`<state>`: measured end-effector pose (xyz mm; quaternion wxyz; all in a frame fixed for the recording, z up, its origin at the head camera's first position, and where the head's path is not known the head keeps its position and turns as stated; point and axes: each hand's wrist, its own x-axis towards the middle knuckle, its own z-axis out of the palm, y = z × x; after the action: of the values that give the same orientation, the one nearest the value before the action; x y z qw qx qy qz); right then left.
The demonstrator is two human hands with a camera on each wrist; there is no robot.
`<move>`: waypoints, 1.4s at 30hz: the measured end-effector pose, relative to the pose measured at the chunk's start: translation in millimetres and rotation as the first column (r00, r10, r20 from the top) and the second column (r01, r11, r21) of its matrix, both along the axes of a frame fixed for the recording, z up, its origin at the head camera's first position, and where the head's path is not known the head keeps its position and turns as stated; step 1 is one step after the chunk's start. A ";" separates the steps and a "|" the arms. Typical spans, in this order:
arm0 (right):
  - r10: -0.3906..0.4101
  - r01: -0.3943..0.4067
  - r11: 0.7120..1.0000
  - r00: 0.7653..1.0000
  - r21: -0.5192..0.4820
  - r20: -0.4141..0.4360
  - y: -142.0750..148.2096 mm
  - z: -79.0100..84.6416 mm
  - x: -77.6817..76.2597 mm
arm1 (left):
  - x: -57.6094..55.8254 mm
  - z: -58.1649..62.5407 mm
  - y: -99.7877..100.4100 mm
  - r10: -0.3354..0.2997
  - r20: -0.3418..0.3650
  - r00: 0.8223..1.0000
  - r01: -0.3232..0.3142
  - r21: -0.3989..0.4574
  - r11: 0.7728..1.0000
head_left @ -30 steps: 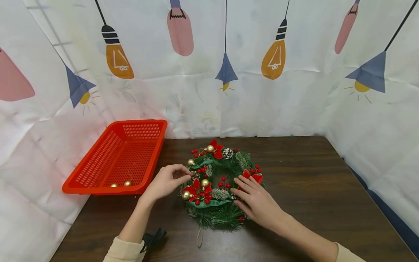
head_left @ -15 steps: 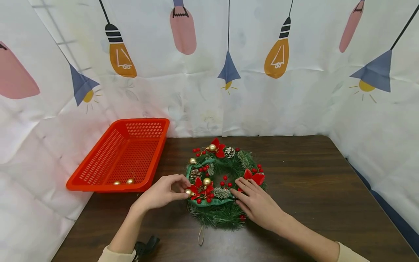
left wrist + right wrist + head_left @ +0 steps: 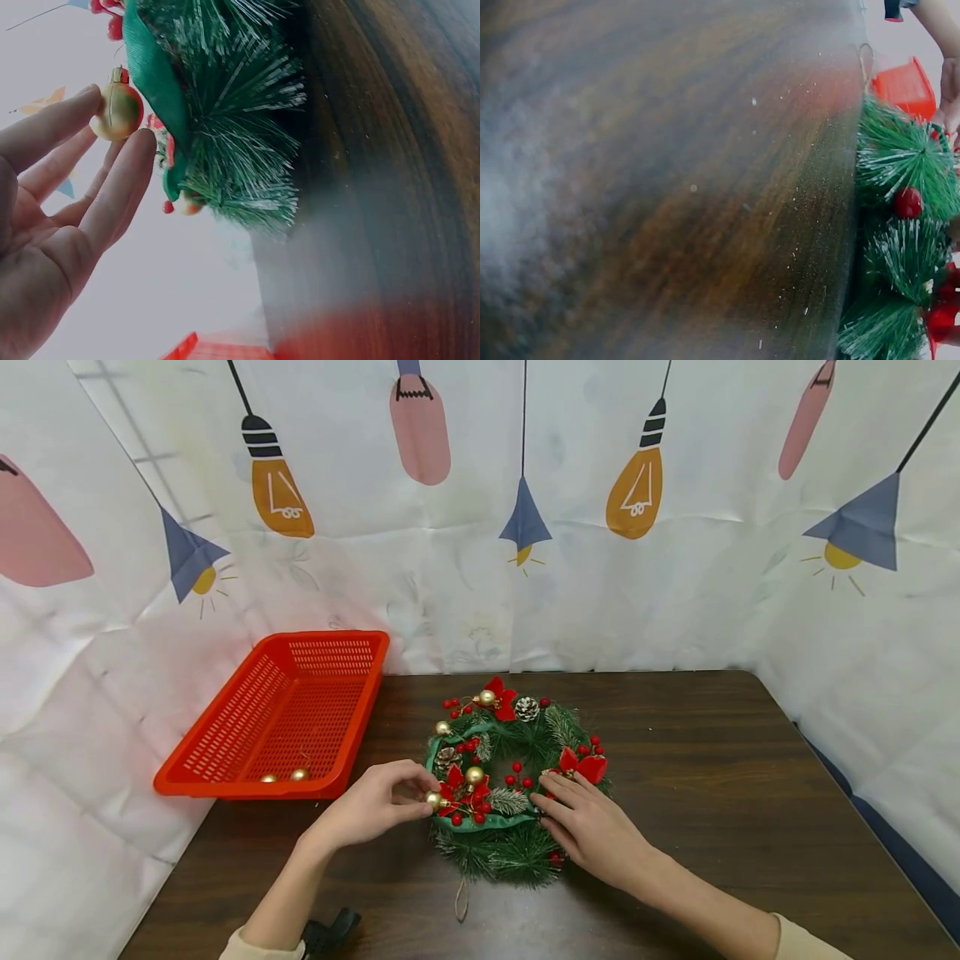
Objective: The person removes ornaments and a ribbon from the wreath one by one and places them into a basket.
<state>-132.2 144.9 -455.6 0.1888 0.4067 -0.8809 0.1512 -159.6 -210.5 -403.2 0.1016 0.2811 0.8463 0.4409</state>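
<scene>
A green Christmas wreath [image 3: 517, 856] lies on the table, dressed with red poinsettias, berries, pinecones and a green ribbon [image 3: 157, 79]. At its lower left, my left hand [image 3: 384, 802] pinches a small gold bauble [image 3: 118, 112] between thumb and fingertip. That bauble sits beside a red poinsettia [image 3: 453, 787], with another gold bauble [image 3: 474, 776] just above. Across on the wreath's right side rests my right hand [image 3: 592, 828], its fingers extended and partly covering a red poinsettia [image 3: 588, 767]. In the right wrist view only fingertips of the right hand show at the edge.
A red plastic basket [image 3: 240, 790] stands to the left, with loose gold baubles [image 3: 300, 774] inside. A twine loop [image 3: 461, 902] sticks out from the wreath's near side. Behind the dark wooden table [image 3: 697, 760] hangs a patterned white curtain [image 3: 450, 602].
My left hand has moved from near the pinecone down to the gold bauble at the wreath's lower left and pinched it. The right hand stays on the wreath.
</scene>
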 end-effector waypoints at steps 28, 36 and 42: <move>0.025 -0.026 1.000 0.999 -0.006 -0.044 -3.1 -0.7 0.1 | 20.4 11.5 20.2 -0.064 -0.064 0.996 0.071 0.103 0.992; 0.025 -0.025 1.000 0.999 -0.007 -0.031 -2.7 1.2 0.3 | 22.4 7.7 30.3 -0.082 -0.074 0.994 0.088 0.080 0.993; 0.024 -0.024 1.000 1.000 -0.002 -0.020 -3.2 2.6 0.8 | 22.8 6.0 36.8 -0.111 -0.118 0.987 0.118 0.050 0.992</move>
<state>-131.4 141.7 -453.0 0.1960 0.4185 -0.8740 0.1504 -136.8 -173.7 -397.2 0.0700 0.3569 0.8204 0.4411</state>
